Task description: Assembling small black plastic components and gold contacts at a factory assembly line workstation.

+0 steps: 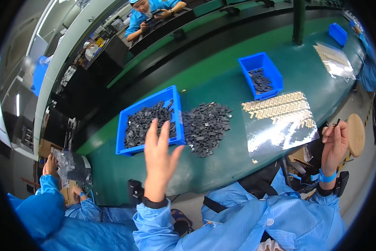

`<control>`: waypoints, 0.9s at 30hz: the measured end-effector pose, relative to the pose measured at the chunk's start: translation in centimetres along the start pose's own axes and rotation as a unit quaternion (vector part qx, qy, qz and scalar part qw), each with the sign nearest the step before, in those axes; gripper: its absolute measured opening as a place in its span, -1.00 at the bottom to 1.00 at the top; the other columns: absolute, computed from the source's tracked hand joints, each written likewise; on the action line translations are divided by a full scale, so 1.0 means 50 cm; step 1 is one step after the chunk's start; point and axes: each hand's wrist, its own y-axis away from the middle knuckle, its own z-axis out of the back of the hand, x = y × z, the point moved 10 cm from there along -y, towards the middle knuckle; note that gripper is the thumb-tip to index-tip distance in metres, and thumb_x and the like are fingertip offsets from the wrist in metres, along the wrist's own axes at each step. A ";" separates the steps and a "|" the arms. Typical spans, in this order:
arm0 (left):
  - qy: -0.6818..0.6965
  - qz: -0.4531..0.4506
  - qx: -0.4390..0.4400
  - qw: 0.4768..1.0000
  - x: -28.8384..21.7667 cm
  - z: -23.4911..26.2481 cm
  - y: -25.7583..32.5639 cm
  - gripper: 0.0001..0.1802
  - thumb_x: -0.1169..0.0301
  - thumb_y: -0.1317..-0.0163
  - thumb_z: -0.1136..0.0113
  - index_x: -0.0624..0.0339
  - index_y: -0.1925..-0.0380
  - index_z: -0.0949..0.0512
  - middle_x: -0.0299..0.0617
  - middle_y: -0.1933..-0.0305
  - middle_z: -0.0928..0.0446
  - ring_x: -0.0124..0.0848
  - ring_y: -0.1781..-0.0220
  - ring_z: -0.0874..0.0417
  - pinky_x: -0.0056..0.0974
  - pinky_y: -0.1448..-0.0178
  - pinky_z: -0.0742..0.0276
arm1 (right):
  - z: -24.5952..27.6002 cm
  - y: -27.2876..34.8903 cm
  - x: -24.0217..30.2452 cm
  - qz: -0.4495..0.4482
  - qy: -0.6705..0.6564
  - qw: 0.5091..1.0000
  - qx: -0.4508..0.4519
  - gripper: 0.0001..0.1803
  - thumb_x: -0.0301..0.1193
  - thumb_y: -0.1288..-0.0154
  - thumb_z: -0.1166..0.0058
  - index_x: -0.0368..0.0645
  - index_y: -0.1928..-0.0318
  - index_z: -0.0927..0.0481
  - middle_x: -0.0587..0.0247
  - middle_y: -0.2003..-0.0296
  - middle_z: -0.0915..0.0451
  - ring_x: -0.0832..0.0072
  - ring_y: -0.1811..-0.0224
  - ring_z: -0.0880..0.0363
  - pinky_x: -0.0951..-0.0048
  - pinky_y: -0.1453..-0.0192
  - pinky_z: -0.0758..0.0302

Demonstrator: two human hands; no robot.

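My left hand (158, 157) is raised in front of a large blue tray (127, 151), fingers stretched and apart, with nothing in it. Small dark flat pieces (148, 121) fill the tray, and a loose pile of similar pieces (207, 129) lies against its right side. At the right, beyond the table's near edge, my right hand (335, 144) pinches a small black piece (337, 122) between thumb and fingertips. A clear plastic sheet (267, 140) with rows of beige strips (280, 106) lies to the left of that hand.
A smaller blue bin (276, 75) with dark pieces stands behind the sheet. Farther right are another sheet of strips (334, 58) and a blue bin (338, 34). A co-worker's hands (50, 165) touch a plastic bag (73, 167) at left. A round wooden stool (355, 134) stands right.
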 end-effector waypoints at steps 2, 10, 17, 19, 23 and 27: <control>-0.110 0.034 0.061 0.991 0.086 0.017 0.045 -0.27 0.40 0.29 -0.46 0.20 -0.01 -0.42 0.07 -0.17 -0.30 0.00 -0.18 -0.34 -0.06 -0.19 -0.29 | -0.024 -0.003 -0.053 -0.052 -0.011 0.998 -0.023 -0.88 -0.42 -0.39 0.20 -0.20 0.16 -0.34 0.33 0.51 -0.35 0.64 0.49 -0.26 0.68 0.43 -0.22; -0.021 0.056 0.039 0.997 0.231 -0.022 0.075 -0.60 0.25 0.20 -0.41 0.19 0.33 -0.57 -0.11 0.25 -0.50 -0.16 0.17 -0.50 -0.18 0.12 -0.42 | -0.222 0.051 -0.145 -0.163 -0.009 0.975 0.148 -0.84 -0.33 -0.37 0.17 -0.15 0.28 -0.27 0.38 0.59 -0.30 0.67 0.57 -0.25 0.68 0.53 -0.22; -0.005 0.015 -0.021 1.000 0.249 -0.044 0.076 -0.67 0.26 0.23 -0.42 0.19 0.48 -0.56 -0.15 0.40 -0.49 -0.16 0.34 -0.50 -0.14 0.30 -0.38 | -0.317 0.101 -0.169 -0.214 -0.004 0.951 0.225 -0.86 -0.39 -0.32 0.11 -0.17 0.29 -0.27 0.33 0.54 -0.36 0.62 0.53 -0.38 0.65 0.49 -0.34; 0.002 0.002 -0.048 0.999 0.235 -0.041 0.074 -0.68 0.26 0.26 -0.43 0.17 0.52 -0.54 -0.18 0.44 -0.49 -0.17 0.36 -0.50 -0.15 0.31 -0.38 | -0.304 0.110 -0.178 -0.229 0.019 0.947 0.224 -0.87 -0.41 -0.31 0.11 -0.19 0.28 -0.27 0.29 0.54 -0.39 0.60 0.54 -0.39 0.61 0.45 -0.38; -0.002 0.015 -0.063 0.998 0.245 -0.033 0.099 -0.68 0.26 0.27 -0.44 0.16 0.56 -0.53 -0.18 0.47 -0.45 -0.18 0.34 -0.48 -0.13 0.26 -0.34 | -0.303 0.106 -0.177 -0.236 0.017 0.949 0.207 -0.88 -0.45 -0.30 0.08 -0.23 0.26 -0.31 0.25 0.51 -0.43 0.57 0.51 -0.44 0.57 0.40 -0.42; 0.025 0.068 -0.052 0.996 0.279 -0.028 0.129 -0.68 0.37 0.30 -0.45 0.18 0.52 -0.52 -0.18 0.41 -0.47 -0.20 0.30 -0.46 -0.18 0.18 -0.29 | -0.301 0.094 -0.182 -0.242 0.029 0.943 0.228 -0.89 -0.48 -0.31 0.09 -0.26 0.26 -0.32 0.20 0.49 -0.50 0.59 0.49 -0.46 0.58 0.37 -0.44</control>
